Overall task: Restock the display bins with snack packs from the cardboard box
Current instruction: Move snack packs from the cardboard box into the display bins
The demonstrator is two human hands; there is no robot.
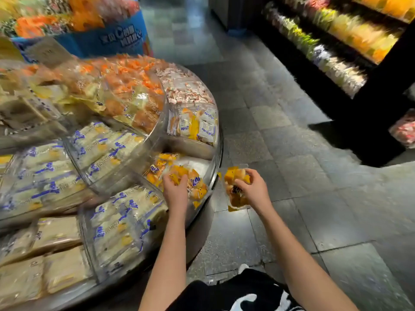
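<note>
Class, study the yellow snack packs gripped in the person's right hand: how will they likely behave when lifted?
Probably light: the right hand grips several snack packs at once. Likely floppy, since the clear wrappers stick out unevenly from its grip. The glossy film may be slippery, so one could slide out.

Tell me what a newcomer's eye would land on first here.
The right hand grips a bunch of yellow packs out over the floor, while the left hand grasps loose packs in the half-empty front bin. Behind them rises the round tiered display, heaped with snacks.
</note>
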